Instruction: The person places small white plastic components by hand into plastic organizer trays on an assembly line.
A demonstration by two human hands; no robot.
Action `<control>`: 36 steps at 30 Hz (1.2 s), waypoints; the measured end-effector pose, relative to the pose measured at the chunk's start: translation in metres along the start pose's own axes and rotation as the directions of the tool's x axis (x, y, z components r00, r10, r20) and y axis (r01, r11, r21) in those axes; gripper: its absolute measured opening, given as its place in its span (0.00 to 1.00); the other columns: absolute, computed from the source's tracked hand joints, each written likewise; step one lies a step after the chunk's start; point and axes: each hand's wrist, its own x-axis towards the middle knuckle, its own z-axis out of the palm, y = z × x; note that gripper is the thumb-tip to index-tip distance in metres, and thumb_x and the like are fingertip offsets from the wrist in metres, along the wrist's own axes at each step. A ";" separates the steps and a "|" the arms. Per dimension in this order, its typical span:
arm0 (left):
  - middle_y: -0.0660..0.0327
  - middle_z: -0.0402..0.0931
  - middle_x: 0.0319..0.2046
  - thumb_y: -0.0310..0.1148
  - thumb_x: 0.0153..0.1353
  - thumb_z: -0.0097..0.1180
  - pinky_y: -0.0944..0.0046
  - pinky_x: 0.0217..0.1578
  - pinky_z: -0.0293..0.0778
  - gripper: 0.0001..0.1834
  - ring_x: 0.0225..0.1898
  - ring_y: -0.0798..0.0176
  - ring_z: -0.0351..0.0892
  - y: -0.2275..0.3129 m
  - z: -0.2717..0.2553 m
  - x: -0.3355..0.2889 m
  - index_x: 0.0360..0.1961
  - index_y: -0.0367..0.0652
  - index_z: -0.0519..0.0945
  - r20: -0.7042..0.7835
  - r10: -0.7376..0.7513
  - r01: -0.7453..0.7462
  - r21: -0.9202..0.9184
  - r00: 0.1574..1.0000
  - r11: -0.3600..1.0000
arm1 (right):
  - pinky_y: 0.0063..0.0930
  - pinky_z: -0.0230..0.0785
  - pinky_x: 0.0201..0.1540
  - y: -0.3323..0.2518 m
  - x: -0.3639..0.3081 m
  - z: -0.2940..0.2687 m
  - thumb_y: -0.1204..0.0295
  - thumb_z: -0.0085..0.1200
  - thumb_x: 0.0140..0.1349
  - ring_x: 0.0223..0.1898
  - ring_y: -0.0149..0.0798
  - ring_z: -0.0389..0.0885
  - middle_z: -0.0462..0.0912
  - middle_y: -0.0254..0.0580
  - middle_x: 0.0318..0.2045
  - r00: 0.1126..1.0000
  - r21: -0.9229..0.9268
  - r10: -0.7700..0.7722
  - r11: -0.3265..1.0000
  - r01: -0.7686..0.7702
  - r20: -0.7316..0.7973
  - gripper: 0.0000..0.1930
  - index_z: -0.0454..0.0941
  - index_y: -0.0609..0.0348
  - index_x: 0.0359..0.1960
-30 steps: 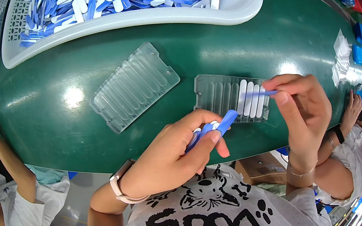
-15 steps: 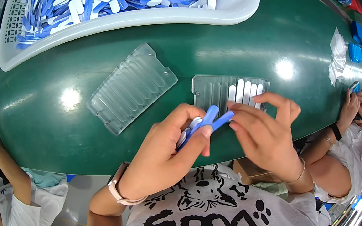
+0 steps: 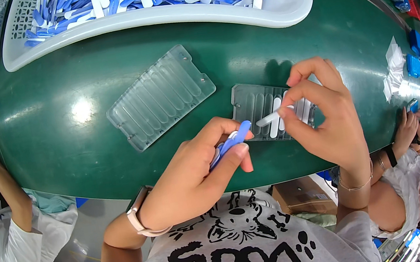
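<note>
My left hand [image 3: 185, 166] is closed around a small bunch of flat, round-ended blue-and-white strips [image 3: 235, 138]; their blue ends stick out past the thumb. Between the thumb and fingertips of my right hand [image 3: 328, 116], one white-faced strip [image 3: 267, 119] is pinched, tilted over the right clear tray [image 3: 242, 105]. That tray has long rounded slots. White strips [image 3: 276, 103] lie in some slots toward its right side, partly covered by my right hand; slots on its left hold nothing. A second clear slotted tray [image 3: 159, 99] lies angled to the left, with no strips in it.
A white perforated basket [image 3: 156, 18] heaped with blue and white strips stands at the far side of the green table [image 3: 44, 149]. White paper or film [image 3: 394, 70] and blue items [image 3: 413, 65] lie at the right. Other people work at both sides.
My right hand has moved away from the left hand's bunch, taking one strip over the right tray, its white face now showing. My left hand keeps the other strips, nearly still.
</note>
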 end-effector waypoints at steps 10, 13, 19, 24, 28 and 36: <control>0.66 0.79 0.26 0.31 0.66 0.50 0.77 0.25 0.60 0.08 0.23 0.80 0.63 0.002 -0.001 0.004 0.41 0.37 0.71 -0.004 0.000 0.000 0.066 1.000 0.998 | 0.33 0.61 0.42 0.007 0.024 -0.011 0.72 0.65 0.44 0.39 0.42 0.69 0.69 0.39 0.35 0.958 -0.067 0.003 0.998 0.017 0.286 0.11 0.75 0.58 0.28; 0.66 0.79 0.25 0.31 0.65 0.50 0.76 0.24 0.59 0.08 0.22 0.80 0.62 0.003 0.000 0.007 0.40 0.37 0.72 0.024 -0.014 0.012 0.092 1.000 0.996 | 0.32 0.60 0.43 0.011 0.029 -0.012 0.71 0.64 0.47 0.38 0.42 0.69 0.70 0.38 0.35 0.915 -0.030 -0.024 0.999 0.040 0.402 0.09 0.75 0.57 0.28; 0.66 0.79 0.25 0.30 0.65 0.50 0.76 0.23 0.58 0.07 0.21 0.80 0.61 0.004 0.001 0.010 0.40 0.37 0.72 0.017 -0.004 0.003 0.106 1.000 0.994 | 0.33 0.57 0.45 0.003 0.034 -0.022 0.69 0.64 0.47 0.40 0.40 0.68 0.70 0.36 0.36 0.907 -0.060 0.035 0.998 -0.010 0.419 0.09 0.75 0.55 0.26; 0.66 0.79 0.25 0.30 0.65 0.50 0.76 0.24 0.58 0.07 0.22 0.80 0.61 -0.001 -0.003 0.009 0.41 0.38 0.72 -0.031 0.025 -0.022 0.093 0.999 0.995 | 0.32 0.54 0.44 -0.006 0.020 -0.010 0.69 0.65 0.46 0.43 0.37 0.68 0.72 0.35 0.39 0.937 -0.194 -0.023 0.976 0.096 0.349 0.10 0.75 0.55 0.25; 0.66 0.78 0.25 0.29 0.65 0.50 0.76 0.24 0.58 0.07 0.22 0.80 0.61 -0.002 -0.006 0.006 0.41 0.38 0.72 -0.037 0.040 -0.037 0.076 0.999 0.996 | 0.27 0.60 0.33 -0.002 0.030 -0.021 0.74 0.61 0.51 0.30 0.34 0.72 0.77 0.35 0.30 0.941 0.276 0.090 0.943 -0.186 0.325 0.05 0.77 0.58 0.28; 0.65 0.79 0.25 0.30 0.65 0.51 0.77 0.24 0.59 0.07 0.22 0.80 0.62 -0.004 -0.010 0.005 0.38 0.37 0.73 -0.023 0.023 -0.022 0.068 0.999 0.997 | 0.34 0.65 0.28 0.010 0.042 -0.021 0.79 0.56 0.52 0.26 0.45 0.75 0.75 0.44 0.24 0.893 0.166 -0.111 0.985 0.041 0.436 0.03 0.77 0.63 0.28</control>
